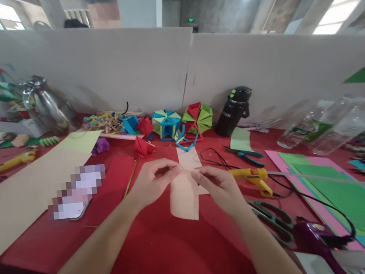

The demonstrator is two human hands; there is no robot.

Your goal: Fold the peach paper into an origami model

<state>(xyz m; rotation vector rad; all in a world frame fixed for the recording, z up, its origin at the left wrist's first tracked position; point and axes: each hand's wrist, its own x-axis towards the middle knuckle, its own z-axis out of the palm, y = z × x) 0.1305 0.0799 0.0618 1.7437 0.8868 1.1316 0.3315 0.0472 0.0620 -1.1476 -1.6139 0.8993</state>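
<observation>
1. Left of the yellow glue gun (253, 174), a small curved piece of peach paper (184, 199) hangs over the red table (168, 252); whether its lower edge touches is hard to tell.
2. The left hand (152, 180) has its fingers pinched on the upper edge, on the side farther from the glue gun; the right hand (217, 185) pinches that edge on the nearer side.
3. Left of the glue gun too, a pale paper strip (189, 157) lies partly behind the held piece.
4. The paper looks light, thin and springy, likely to crease under pressure; its edges and corners seem the best places for a gentle hold.
</observation>
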